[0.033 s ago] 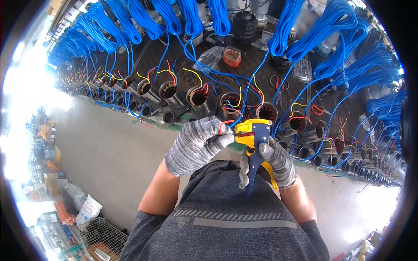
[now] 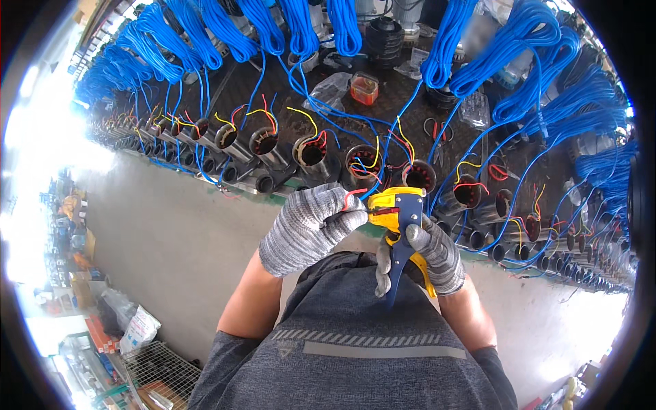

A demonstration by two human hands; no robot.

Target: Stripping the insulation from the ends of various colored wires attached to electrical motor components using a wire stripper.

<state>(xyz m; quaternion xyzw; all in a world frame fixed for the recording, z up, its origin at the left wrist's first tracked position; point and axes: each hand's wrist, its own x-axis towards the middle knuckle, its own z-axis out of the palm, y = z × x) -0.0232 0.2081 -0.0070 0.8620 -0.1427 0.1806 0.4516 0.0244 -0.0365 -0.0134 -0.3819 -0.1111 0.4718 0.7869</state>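
head view: the left hand (image 2: 311,229), gloved, has its thumb and fingers pinched together on a red wire (image 2: 355,196), which curves up out of the grip toward the other hand. the right hand (image 2: 441,256), gloved too, is wrapped around the handles of a yellow and blue stripper (image 2: 408,215), whose head stands up above this hand and points across at the left hand's fingertips. those fingertips are right at the mouth of the stripper, but whether the wire sits between its jaws is hidden.

just beyond both hands, metal tubes (image 2: 319,164) line the near edge of the desk (image 2: 232,89), with coloured wire ends sticking out. farther past the hands lie a red tub (image 2: 364,90) and, ahead of the right hand, scissors (image 2: 438,137). blue coils (image 2: 345,31) sit along the far side.

the step in hand appears to be bringing a wire end and the stripper together. the next move seems to call for a steady left pinch, the wire straight into the jaws, and an even right squeeze; a crooked wire could slip or get nicked.
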